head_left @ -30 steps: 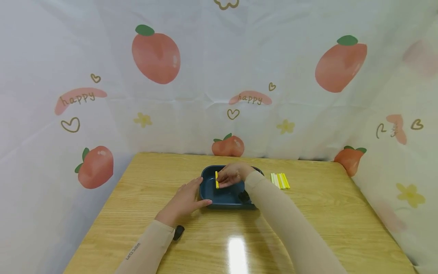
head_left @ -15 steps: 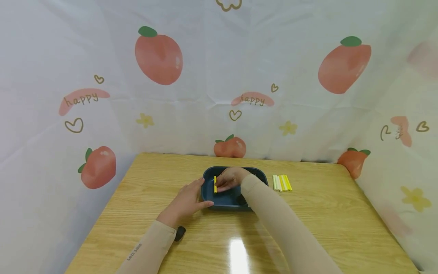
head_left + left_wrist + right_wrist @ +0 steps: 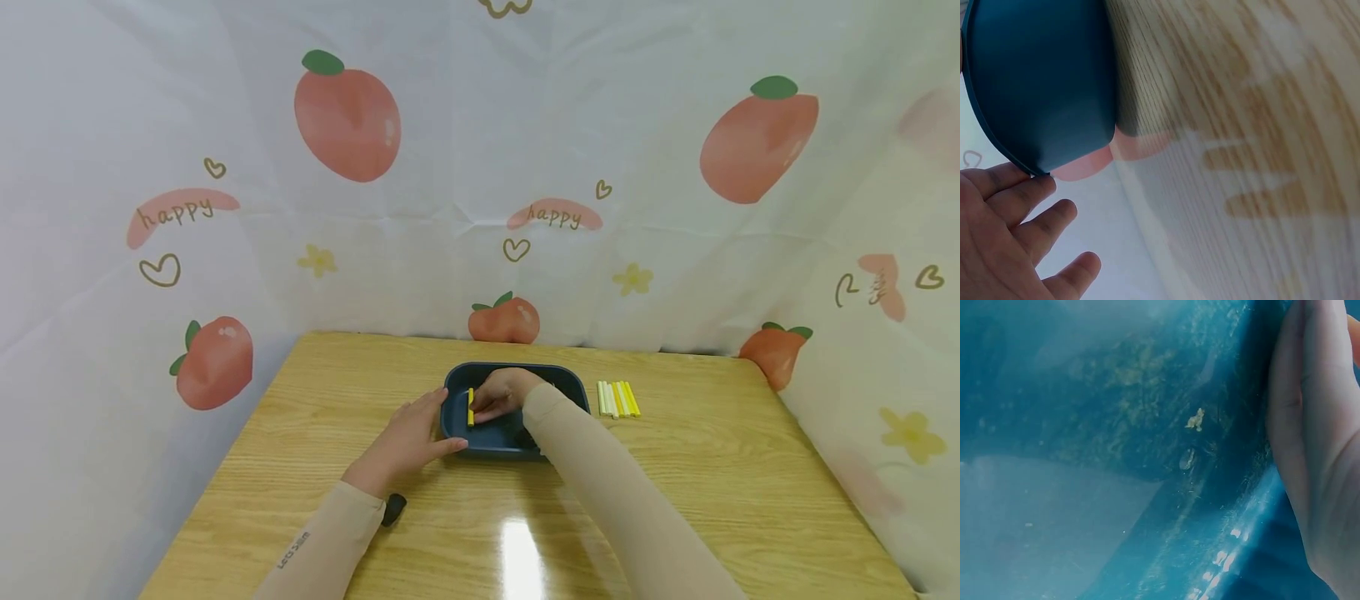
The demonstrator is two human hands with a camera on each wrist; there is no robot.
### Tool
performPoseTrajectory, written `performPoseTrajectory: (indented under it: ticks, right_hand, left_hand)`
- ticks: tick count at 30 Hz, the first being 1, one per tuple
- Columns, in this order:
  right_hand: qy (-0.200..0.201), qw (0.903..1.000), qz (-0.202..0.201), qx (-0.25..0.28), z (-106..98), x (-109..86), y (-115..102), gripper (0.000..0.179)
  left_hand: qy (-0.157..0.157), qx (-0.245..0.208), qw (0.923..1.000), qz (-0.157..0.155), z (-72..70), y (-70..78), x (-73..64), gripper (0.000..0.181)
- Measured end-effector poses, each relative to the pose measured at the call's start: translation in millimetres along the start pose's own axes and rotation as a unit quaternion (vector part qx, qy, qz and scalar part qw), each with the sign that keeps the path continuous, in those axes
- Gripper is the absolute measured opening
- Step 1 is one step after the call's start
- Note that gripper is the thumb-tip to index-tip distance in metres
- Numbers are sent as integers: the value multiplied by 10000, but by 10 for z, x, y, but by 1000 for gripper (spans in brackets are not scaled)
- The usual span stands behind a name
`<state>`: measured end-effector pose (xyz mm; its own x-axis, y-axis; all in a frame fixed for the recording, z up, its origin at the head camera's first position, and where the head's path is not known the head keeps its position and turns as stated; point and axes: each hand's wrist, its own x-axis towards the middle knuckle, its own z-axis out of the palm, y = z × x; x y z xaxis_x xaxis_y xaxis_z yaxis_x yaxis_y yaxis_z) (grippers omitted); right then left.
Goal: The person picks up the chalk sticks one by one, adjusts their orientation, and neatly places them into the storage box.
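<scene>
A dark blue tray (image 3: pixel 484 454) with raised walls stands on the wooden table. My right hand (image 3: pixel 501 395) reaches down inside it, pinching a yellow stick of chalk (image 3: pixel 471 407) near the tray's left end. In the right wrist view, that hand (image 3: pixel 1319 437) fills the right edge, and the chalk is mostly out of sight. My left hand (image 3: pixel 405 437) spans the tray's front left corner, with thumb and fingers spread and touching the rim. The left wrist view shows fingers (image 3: pixel 1017 195) extended, their tips at the edge of the tray (image 3: pixel 1041 75).
Right of the tray, several white and yellow chalk sticks (image 3: pixel 618 400) lie side by side on the table (image 3: pixel 720 467). Yellowish smudges and a small crumb (image 3: pixel 1195 419) mark the tray's bottom. A printed curtain (image 3: pixel 420 167) hangs behind and along both sides.
My right hand has come lower and slightly left in the tray with the yellow chalk, nearer its left wall. The left hand keeps its place at the corner.
</scene>
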<state>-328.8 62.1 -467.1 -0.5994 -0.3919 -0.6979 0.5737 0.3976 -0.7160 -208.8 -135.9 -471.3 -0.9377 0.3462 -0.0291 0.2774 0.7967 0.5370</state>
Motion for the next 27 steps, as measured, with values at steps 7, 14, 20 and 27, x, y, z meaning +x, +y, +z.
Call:
performPoseTrajectory:
  ticks: [7,14,20,27]
  right_hand:
    - [136,9997,-99,-149,8,-20,7,14]
    - [237,9992,-102,-295,3,-47,6,19]
    - [165,9996,-130,-214,-62,-63,-4,16]
    - [-114,9992,-363,-111,-156,-244,-60,30]
  left_hand:
    - [-4,10,10000,18,-12,8,7,98]
    - [-30,-26,10000,47,-14,-3,7,99]
    - [-36,-65,10000,19,-23,10,1,100]
    - [-33,-77,10000,23,-41,38,-8,98]
